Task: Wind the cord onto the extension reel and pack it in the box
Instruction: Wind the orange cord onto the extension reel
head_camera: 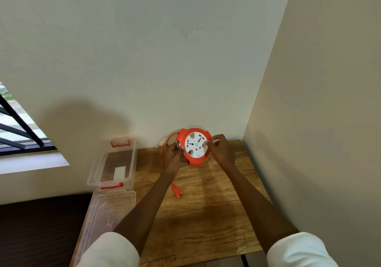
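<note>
Both hands hold the orange extension reel (195, 147) above the far part of the wooden bench (206, 215), its white socket face toward the camera: left hand (172, 159) clamped on its left edge, right hand (222, 150) pinching its right rim. Its orange cord (165, 147) loops left, the plug (176, 191) lying on the bench. No writing is legible; the clear box (112, 163) sits open at left, by cream walls.

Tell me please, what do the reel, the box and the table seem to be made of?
Reel: looks like hard plastic, smooth orange shell around a white face with sockets.
Box: clear plastic; the table shows through its walls; red clips.
Table: wood or wood-look laminate, matte brown, with grain lines and knots; which one is unclear.
</note>
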The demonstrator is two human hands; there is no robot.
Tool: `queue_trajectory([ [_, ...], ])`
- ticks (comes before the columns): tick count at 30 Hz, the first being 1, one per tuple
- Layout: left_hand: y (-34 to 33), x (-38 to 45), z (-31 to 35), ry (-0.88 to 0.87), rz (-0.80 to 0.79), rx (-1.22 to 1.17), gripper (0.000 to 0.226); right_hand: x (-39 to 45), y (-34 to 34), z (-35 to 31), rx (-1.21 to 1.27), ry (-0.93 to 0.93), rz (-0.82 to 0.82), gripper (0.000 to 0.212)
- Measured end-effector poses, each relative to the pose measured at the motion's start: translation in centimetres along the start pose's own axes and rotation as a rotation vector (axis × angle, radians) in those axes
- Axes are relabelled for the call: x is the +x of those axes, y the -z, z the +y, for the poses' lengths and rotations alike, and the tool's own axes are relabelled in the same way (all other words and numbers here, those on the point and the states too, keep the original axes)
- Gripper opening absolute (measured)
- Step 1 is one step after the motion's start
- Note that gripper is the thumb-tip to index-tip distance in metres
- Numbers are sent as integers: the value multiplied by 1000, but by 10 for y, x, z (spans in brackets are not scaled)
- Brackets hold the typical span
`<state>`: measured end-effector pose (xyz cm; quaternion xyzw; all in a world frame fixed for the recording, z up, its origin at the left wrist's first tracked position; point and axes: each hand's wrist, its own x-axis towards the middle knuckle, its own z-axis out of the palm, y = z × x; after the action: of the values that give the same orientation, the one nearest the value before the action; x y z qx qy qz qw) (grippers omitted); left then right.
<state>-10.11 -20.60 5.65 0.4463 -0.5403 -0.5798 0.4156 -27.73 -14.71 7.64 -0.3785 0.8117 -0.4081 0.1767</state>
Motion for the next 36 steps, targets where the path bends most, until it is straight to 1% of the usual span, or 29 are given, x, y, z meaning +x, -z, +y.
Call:
queue_trajectory([
  [1, 4, 0, 2, 39, -18, -16, 24, 3, 2, 1, 30, 11, -20, 51],
  [2, 8, 2, 2, 80, -48, -33, 27, 4, 5, -2, 95, -2, -74, 62],
  [3, 10, 1, 4, 110, -85, -46, 29, 4, 7, -3, 177, -44, -157, 67],
  [4, 12, 0, 6, 129, -123, -58, 31, 2, 11, -5, 270, -98, -255, 63],
  [5, 14, 0, 7, 144, -150, -58, 32, 2, 13, -5, 354, -153, -343, 55],
  [6, 16, 0, 8, 152, -175, -59, 34, 2, 13, -3, 424, -195, -401, 50],
  [8, 21, 0, 12, 176, -218, -66, 36, 4, 12, 5, 508, -228, -427, 51],
  [10, 25, -2, 19, 170, -234, -42, 31, 5, 10, 9, 542, -214, -417, 49],
  [11, 27, -3, 20, 164, -200, -27, 26, 6, 9, 10, 552, -201, -409, 46],
  [12, 29, -4, 19, 140, -134, 3, 23, 5, 11, 10, 557, -183, -400, 44],
  [13, 33, -3, 13, 88, -40, 71, 22, 6, 12, 10, 555, -168, -391, 41],
  [15, 43, -1, -5, -41, 131, 323, 21, 7, 17, 10, 556, -161, -380, 38],
  [17, 53, 4, -28, -72, 238, 537, 23, 9, 22, 12, 561, -171, -380, 36],
  [19, 60, 11, -45, -66, 260, 736, 27, 10, 25, 16, 565, -186, -392, 38],
  [21, 65, 22, -55, -137, 213, 912, 25, 8, 26, 20, 562, -189, -413, 39],
  [23, 71, 35, -59, -105, 187, 961, 32, 5, 27, 24, 546, -201, -432, 39],
  [24, 73, 40, -55, -59, 153, 967, 34, 3, 27, 26, 538, -204, -435, 38],
  [25, 76, 42, -50, -21, 110, 952, 29, 1, 27, 27, 531, -204, -434, 37],
  [27, 82, 46, -43, 63, 52, 830, 16, -2, 28, 30, 523, -208, -417, 35],
  [28, 85, 47, -39, 84, 45, 780, 15, -3, 28, 33, 513, -207, -401, 34],
  [30, 91, 51, -39, 124, 39, 709, 25, -4, 29, 37, 489, -193, -374, 31],
  [32, 90, 51, -33, 191, 15, 589, 34, -5, 27, 41, 468, -176, -344, 32],
  [34, 82, 45, -19, 221, -28, 484, 31, -7, 24, 44, 455, -171, -313, 37],
  [36, 68, 35, -3, 300, -80, 341, 24, -11, 20, 45, 444, -183, -308, 42],
])
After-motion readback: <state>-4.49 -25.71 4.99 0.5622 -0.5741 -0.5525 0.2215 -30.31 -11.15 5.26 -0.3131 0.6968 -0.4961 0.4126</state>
